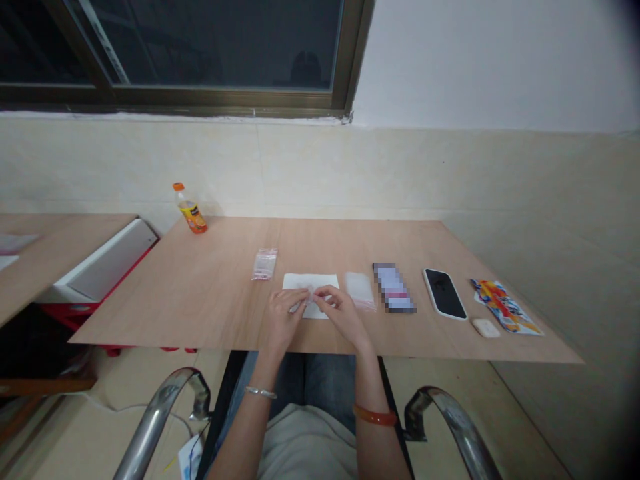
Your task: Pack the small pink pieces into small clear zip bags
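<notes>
My left hand (289, 312) and my right hand (341, 311) meet above a white sheet of paper (325, 281) on the table. Both sets of fingers are pinched on a small clear plastic bag (311, 291), held between the fingertips; its contents, if any, are too small to make out. Left of the paper lies a stack of small clear zip bags (265, 264) with reddish edges. Close to my right hand, on its right side, is a larger clear zip bag (359, 289) with something whitish in it.
The wooden table (200, 293) also bears a phone with a lit, blurred screen (394, 288), a white-edged phone (445, 294), a white earphone case (485, 328) and a colourful packet (506, 307). An orange drink bottle (191, 210) stands at the back left. Metal armrests flank me.
</notes>
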Demonstrator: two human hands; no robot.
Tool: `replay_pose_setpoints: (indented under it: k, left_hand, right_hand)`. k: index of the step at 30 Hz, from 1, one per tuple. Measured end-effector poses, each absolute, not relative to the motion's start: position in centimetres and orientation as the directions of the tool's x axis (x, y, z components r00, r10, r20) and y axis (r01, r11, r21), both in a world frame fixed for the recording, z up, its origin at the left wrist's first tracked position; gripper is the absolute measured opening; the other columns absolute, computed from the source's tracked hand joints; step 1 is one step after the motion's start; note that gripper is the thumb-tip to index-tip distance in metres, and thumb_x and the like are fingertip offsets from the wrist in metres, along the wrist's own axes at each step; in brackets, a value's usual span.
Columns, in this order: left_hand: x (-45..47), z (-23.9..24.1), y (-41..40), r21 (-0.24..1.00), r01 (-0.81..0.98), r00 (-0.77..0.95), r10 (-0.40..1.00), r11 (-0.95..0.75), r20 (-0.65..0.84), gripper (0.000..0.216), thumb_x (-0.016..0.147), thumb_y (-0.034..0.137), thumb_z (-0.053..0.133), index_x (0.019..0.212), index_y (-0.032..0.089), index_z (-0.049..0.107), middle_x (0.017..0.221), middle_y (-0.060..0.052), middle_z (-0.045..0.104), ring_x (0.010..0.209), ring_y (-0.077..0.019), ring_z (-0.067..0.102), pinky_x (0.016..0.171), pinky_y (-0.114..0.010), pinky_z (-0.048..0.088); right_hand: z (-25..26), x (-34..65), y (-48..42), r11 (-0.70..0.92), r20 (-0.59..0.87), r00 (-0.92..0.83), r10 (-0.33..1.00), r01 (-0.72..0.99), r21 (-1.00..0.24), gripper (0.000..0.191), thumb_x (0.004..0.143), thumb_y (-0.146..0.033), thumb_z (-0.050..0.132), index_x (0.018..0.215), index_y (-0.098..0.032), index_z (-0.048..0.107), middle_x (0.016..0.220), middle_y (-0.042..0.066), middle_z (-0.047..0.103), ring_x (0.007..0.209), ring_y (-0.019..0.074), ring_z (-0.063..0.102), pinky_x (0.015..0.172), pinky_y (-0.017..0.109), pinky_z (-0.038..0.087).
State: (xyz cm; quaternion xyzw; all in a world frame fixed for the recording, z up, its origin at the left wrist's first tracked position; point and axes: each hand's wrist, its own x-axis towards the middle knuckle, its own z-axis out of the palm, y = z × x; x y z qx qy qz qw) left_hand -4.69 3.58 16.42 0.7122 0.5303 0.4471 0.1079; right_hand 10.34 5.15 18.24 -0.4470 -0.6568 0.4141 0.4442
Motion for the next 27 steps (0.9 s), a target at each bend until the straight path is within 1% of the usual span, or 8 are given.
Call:
replay_pose_setpoints:
  k: [5,9,13,15,19,23,25,27]
  left_hand:
    - [-4.5,16.8,3.8,0.680,0.581,0.118,0.873,-0.447,0.473,0.022,0.081,0.025,0.058,0.101,0.025,0.066,0.106,-0.005,0.068,0.100,-0.0195,0.061,0.090,-0.038,0.044]
    - [-4.6,16.8,3.9,0.701,0.553,0.197,0.888,-0.450,0.415,0.033,0.077,0.026,0.062,0.109,0.025,0.062,0.115,-0.006,0.063,0.107,-0.0210,0.057,0.095,-0.041,0.042]
    - [-4.6,16.9,3.8,0.671,0.615,0.214,0.907,-0.414,0.364,0.058,0.068,0.017,0.067,0.124,0.026,0.051,0.132,-0.006,0.050,0.121,-0.0217,0.046,0.103,-0.042,0.034]
    - [-4.6,16.9,3.6,0.672,0.620,0.238,0.914,-0.404,0.330,0.064,0.064,0.011,0.067,0.125,0.025,0.049,0.131,-0.006,0.051,0.122,-0.0209,0.044,0.104,-0.041,0.032]
    - [-4.6,16.9,3.5,0.693,0.611,0.260,0.924,-0.383,0.282,0.061,0.060,0.011,0.069,0.118,0.023,0.053,0.123,-0.006,0.058,0.116,-0.0214,0.050,0.099,-0.040,0.035]
    - [-4.8,16.7,3.6,0.679,0.637,0.239,0.931,-0.365,0.277,0.061,0.060,0.017,0.072,0.118,0.022,0.052,0.121,-0.007,0.059,0.112,-0.0228,0.052,0.097,-0.040,0.034]
    - [-5.1,16.7,3.7,0.663,0.667,0.197,0.939,-0.340,0.283,0.059,0.062,0.022,0.073,0.117,0.023,0.052,0.119,-0.007,0.060,0.111,-0.0236,0.053,0.097,-0.041,0.033]
    - [-5.4,16.8,3.8,0.647,0.702,0.129,0.947,-0.297,0.295,0.055,0.063,0.028,0.073,0.114,0.023,0.053,0.116,-0.006,0.061,0.110,-0.0247,0.053,0.095,-0.042,0.032]
  right_hand:
    - [17.3,10.3,5.6,0.222,0.183,-0.205,0.962,0.189,-0.957,0.018,0.075,-0.028,0.058,0.087,-0.019,0.067,0.088,0.003,0.068,0.076,0.0152,0.060,0.068,0.026,0.046]
    - [16.8,10.6,5.7,0.148,0.113,-0.167,0.979,0.212,-0.966,0.033,0.064,-0.021,0.063,0.096,-0.019,0.067,0.092,0.004,0.069,0.066,0.0138,0.058,0.061,0.026,0.047]
    - [16.6,10.8,5.6,0.183,0.140,-0.189,0.972,0.234,-0.955,0.034,0.058,-0.017,0.065,0.092,-0.018,0.068,0.087,0.003,0.069,0.063,0.0127,0.056,0.060,0.026,0.047]
    - [16.7,10.8,5.5,0.190,0.130,-0.238,0.962,0.250,-0.949,0.030,0.057,-0.015,0.064,0.087,-0.018,0.068,0.085,0.002,0.068,0.064,0.0126,0.056,0.060,0.025,0.046]
    - [17.1,10.7,5.2,0.216,0.135,-0.315,0.940,0.239,-0.947,0.026,0.060,-0.011,0.057,0.082,-0.018,0.068,0.087,0.001,0.068,0.073,0.0144,0.058,0.067,0.026,0.045]
    - [17.5,10.8,5.2,0.229,0.153,-0.316,0.936,0.222,-0.948,0.027,0.064,-0.013,0.057,0.088,-0.019,0.068,0.087,0.001,0.068,0.070,0.0136,0.057,0.063,0.025,0.043]
    - [17.3,10.9,5.4,0.245,0.180,-0.271,0.946,0.229,-0.942,0.024,0.069,-0.018,0.058,0.091,-0.020,0.068,0.090,0.003,0.068,0.071,0.0144,0.058,0.060,0.024,0.042]
    - [16.7,11.0,5.9,0.252,0.218,-0.155,0.963,0.251,-0.934,0.020,0.074,-0.025,0.057,0.090,-0.019,0.068,0.091,0.005,0.069,0.074,0.0157,0.059,0.060,0.025,0.042]
